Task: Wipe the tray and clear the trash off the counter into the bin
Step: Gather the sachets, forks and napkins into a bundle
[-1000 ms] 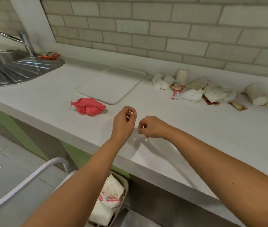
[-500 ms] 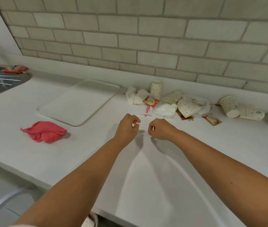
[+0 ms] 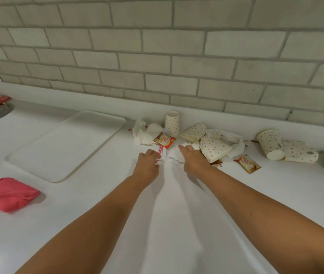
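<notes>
While trash (image 3: pixel 214 150) lies heaped on the table (image 3: pixel 177 224) right of the tray (image 3: pixel 64 147), the right hand (image 3: pixel 194 160) lays straight fingers (image 3: pixel 185 148) on a napkin (image 3: pixel 175 153); the left hand (image 3: pixel 147 164) curls its fingers, grip unclear.

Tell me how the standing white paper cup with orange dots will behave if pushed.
The standing paper cup is likely light and tippy: tall and narrow. Once down, its taper would probably make it roll in an arc. Probably crushable: the neighbouring cup looks flattened.
</notes>
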{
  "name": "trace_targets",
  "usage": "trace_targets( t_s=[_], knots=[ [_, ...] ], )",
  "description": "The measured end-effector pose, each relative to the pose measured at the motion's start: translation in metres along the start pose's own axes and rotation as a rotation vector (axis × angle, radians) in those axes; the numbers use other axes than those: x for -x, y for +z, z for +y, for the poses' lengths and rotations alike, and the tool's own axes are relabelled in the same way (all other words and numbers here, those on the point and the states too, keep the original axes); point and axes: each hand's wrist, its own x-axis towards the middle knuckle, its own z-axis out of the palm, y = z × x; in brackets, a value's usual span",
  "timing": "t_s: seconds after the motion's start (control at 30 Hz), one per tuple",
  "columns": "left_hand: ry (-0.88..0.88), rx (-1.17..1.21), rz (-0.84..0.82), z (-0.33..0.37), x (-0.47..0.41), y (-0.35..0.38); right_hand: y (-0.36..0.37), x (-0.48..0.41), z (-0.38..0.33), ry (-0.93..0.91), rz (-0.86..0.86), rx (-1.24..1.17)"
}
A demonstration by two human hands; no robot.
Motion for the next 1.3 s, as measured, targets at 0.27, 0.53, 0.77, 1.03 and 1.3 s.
trace_targets(
  t_s=[0.27, 0.53, 0.77, 1.03, 1.3],
  knots=[
    [0.028, -0.242, -0.029, 0.007, -0.020, 0.020, 0.011, -0.006, 0.010, -0.046, 0.048, 0.073],
    [0.050, -0.026, -0.042, 0.000, -0.022, 0.013, 0.004, -0.009, 0.015, 0.012, 0.270, -0.226],
    [-0.020, 0.602, 0.071, 0.023, -0.013, -0.007, -0.013, -0.003, 0.016, 0.014, 0.194, -0.656],
    [-0.117, 0.913, -0.040, 0.040, -0.017, -0.008, -0.014, 0.007, 0.015, -0.019, -0.004, -1.223],
    [-0.232, 0.914, 0.013, 0.024, -0.015, -0.015, 0.006, -0.008, 0.062, 0.759, 0.541, -1.412]
  ],
)
